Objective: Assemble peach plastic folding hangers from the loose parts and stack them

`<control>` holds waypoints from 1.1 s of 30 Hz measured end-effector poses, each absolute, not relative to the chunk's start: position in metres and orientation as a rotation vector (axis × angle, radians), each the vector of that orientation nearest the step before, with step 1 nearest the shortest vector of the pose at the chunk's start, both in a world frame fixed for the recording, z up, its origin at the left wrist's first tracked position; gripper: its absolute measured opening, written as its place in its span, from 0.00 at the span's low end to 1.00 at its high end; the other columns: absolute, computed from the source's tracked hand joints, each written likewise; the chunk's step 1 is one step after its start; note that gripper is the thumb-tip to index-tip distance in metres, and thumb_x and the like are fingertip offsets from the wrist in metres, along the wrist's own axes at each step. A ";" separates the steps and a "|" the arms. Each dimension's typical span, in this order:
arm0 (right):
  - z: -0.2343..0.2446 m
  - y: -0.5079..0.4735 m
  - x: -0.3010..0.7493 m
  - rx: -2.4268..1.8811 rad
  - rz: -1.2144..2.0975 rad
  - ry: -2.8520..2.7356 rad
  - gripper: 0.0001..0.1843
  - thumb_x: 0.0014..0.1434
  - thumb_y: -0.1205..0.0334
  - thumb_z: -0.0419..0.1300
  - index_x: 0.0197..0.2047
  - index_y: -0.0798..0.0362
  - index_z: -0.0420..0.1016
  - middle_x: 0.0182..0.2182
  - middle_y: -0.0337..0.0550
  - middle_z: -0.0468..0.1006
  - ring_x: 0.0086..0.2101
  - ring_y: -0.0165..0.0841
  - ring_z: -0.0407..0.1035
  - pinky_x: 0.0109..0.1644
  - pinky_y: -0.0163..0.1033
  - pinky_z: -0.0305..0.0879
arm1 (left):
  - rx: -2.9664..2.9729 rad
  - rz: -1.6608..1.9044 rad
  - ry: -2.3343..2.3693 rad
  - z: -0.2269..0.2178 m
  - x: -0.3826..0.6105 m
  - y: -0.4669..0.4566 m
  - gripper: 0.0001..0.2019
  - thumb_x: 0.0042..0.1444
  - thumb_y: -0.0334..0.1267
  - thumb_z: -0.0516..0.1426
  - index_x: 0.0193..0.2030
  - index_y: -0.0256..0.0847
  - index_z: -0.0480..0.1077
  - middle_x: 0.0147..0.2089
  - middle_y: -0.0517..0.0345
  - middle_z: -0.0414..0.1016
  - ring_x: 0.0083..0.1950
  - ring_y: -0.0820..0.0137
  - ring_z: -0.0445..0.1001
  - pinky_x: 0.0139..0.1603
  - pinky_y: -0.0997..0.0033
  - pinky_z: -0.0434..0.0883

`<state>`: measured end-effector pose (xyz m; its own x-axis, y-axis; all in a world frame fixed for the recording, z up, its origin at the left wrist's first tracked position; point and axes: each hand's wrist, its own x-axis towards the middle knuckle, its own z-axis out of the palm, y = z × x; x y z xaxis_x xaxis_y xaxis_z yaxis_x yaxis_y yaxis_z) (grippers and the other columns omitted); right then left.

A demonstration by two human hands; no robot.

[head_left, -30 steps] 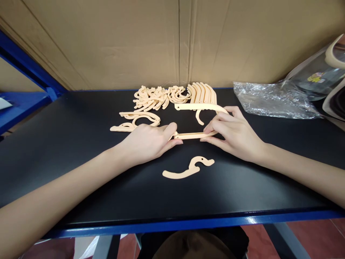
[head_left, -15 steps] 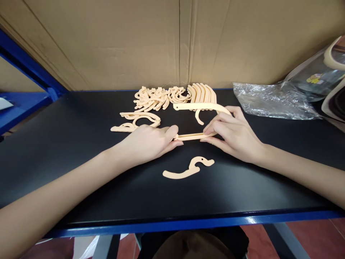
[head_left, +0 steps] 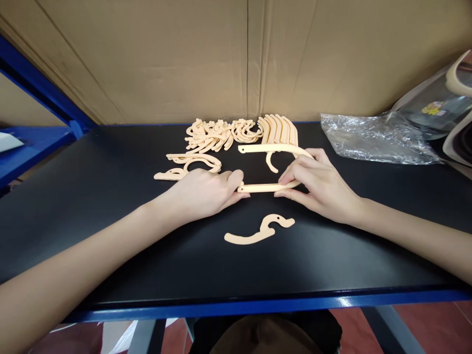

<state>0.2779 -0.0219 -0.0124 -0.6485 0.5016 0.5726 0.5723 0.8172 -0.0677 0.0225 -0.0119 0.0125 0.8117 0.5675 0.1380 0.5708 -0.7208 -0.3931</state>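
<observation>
Between my two hands is a slim beige plastic hanger arm (head_left: 260, 188) with a small hole near its left end. My left hand (head_left: 206, 194) pinches it at that end, thumb on top, and hides whatever else is there. Closed round its other end are the fingers of my right hand (head_left: 319, 184). Just behind the right hand lies another hanger arm (head_left: 269, 148), its curved end partly covered by the fingers. A curved beige tip (head_left: 272, 163) shows below it. Nearer to me, a flat S-shaped hook piece (head_left: 260, 230) rests on the black tabletop (head_left: 165, 265).
Left of centre sits a folded beige hanger (head_left: 173, 174), partly behind my left hand. Farther back are a heap of curved hook pieces (head_left: 210, 135) and a row of hanger arms (head_left: 280, 129). Clear plastic wrap (head_left: 376, 140) lies back right; a cardboard wall (head_left: 165, 64) closes the rear.
The hanger arm in my hands has rolled: its open groove faced me before, and now a smooth side shows. Both hands keep nearly the same place and grip.
</observation>
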 end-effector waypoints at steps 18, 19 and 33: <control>-0.012 -0.020 0.279 -0.787 -0.010 -2.438 0.05 0.64 0.60 0.58 0.38 0.52 0.69 0.32 0.39 0.76 0.35 0.32 0.68 0.50 0.45 0.58 | -2.510 -0.195 -0.779 0.017 0.020 -0.016 0.18 0.66 0.50 0.47 0.36 0.36 0.66 0.25 0.57 0.72 0.22 0.69 0.71 0.19 0.73 0.50; -0.012 -0.020 0.280 -0.783 0.005 -2.442 0.05 0.64 0.60 0.58 0.38 0.52 0.69 0.32 0.39 0.76 0.34 0.32 0.68 0.50 0.45 0.58 | -2.520 -0.193 -0.782 0.016 0.019 -0.017 0.19 0.66 0.52 0.47 0.37 0.36 0.66 0.26 0.57 0.73 0.22 0.69 0.71 0.19 0.73 0.50; -0.008 -0.021 0.281 -0.912 0.462 -2.396 0.11 0.62 0.52 0.59 0.35 0.51 0.71 0.29 0.38 0.76 0.34 0.33 0.68 0.42 0.40 0.60 | -2.483 -0.308 -0.546 0.021 0.014 -0.019 0.19 0.67 0.52 0.46 0.40 0.37 0.67 0.25 0.62 0.72 0.24 0.71 0.72 0.20 0.71 0.57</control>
<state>0.2809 -0.0209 -0.0076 -0.6313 0.6897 0.3547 0.5083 0.7134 -0.4824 0.0145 -0.0188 0.0206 0.8899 0.3139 0.3311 0.4458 -0.7526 -0.4847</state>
